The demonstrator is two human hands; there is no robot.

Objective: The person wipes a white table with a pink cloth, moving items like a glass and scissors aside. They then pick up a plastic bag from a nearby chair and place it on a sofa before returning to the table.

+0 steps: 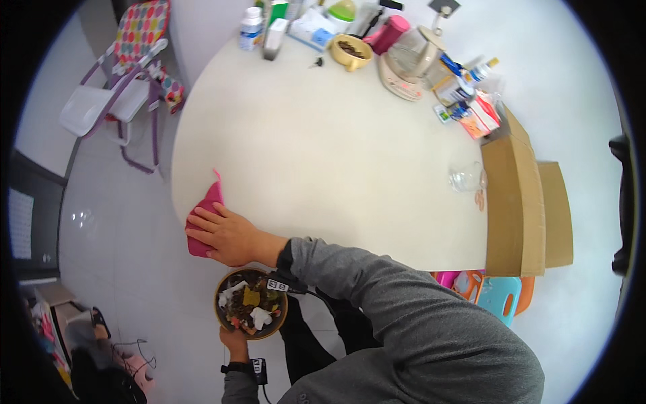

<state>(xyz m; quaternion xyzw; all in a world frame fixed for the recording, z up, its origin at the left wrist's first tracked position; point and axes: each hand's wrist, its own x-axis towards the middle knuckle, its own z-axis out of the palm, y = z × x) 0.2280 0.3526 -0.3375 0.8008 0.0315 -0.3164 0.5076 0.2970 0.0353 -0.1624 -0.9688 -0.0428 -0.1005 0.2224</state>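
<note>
My right hand [229, 236] lies palm down over a pink cloth [213, 196] at the left front edge of the pale round-cornered table [328, 161]. The cloth is pressed beneath my fingers, and a thin strip of it sticks out ahead of them. Below that edge, my left hand [234, 344] grips the near rim of a round waste bin [217, 308]. White crumpled tissues, a yellow piece and dark scraps lie inside the bin. My left fingers are partly hidden by it. A dark band and a small device sit at each wrist.
A glass kettle [406, 53], a yellow cup [349, 59] with dark contents, bottles and boxes line the table's far side. A glass jar [465, 178] and cardboard box [512, 207] are at right. Coloured stools [497, 298] are below; a high chair [128, 86] stands left.
</note>
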